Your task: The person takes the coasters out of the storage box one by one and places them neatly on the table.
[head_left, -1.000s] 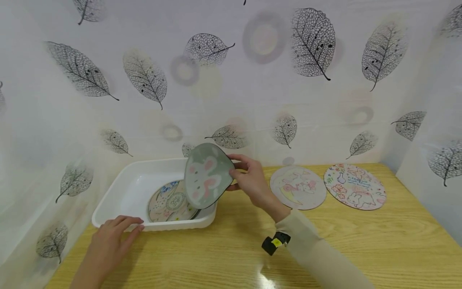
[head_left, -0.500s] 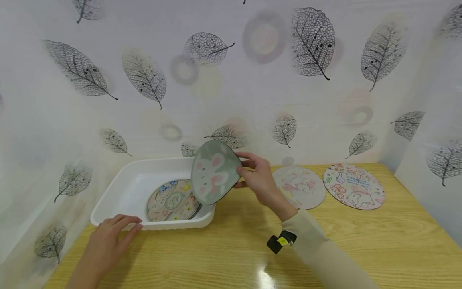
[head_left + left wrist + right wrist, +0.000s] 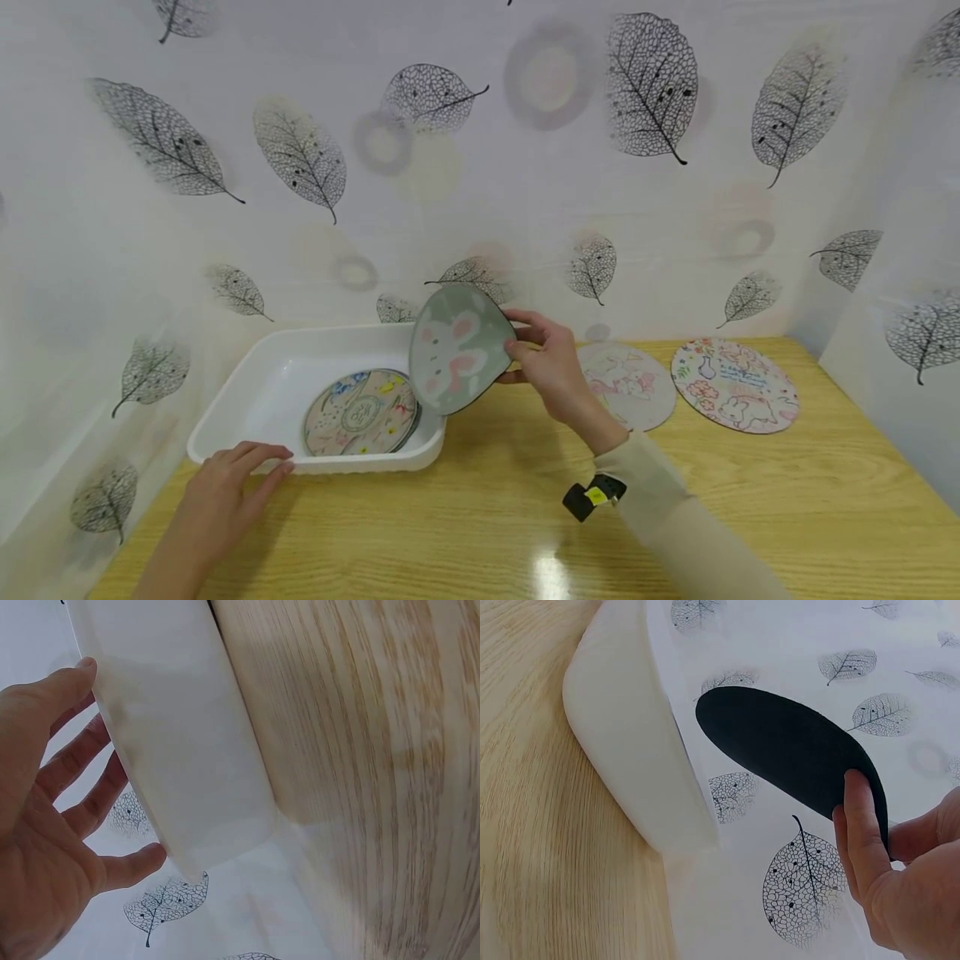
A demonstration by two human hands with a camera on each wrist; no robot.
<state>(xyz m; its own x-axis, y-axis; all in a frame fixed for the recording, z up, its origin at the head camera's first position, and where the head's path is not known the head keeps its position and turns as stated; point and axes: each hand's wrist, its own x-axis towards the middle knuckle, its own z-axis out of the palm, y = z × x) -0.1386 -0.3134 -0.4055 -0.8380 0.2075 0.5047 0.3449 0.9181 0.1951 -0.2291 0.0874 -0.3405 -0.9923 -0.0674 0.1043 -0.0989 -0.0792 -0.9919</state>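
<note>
Green rabbit mat (image 3: 450, 358), bent & tilted, was up in the air over the R end of a white tray (image 3: 352, 467), print facing the head cam, black back facing the R wrist cam. A person's R hand (image 3: 551, 362) gripped it by its R edge, btwn thumb & fingers. L hand (image 3: 225, 492) held the tray's near rim, thumb in front, fingers behind. In the tray, toward its R side, lay a flowered mat (image 3: 356, 415), dark edge showing under it. R of the tray, on the wood table (image 3: 450, 533), were a pale pink mat (image 3: 637, 392), partly hidden by the R hand, &, just beside it, a floral bunny mat (image 3: 735, 385). Leaf-print sheeting (image 3: 517, 192) hung behind.
</note>
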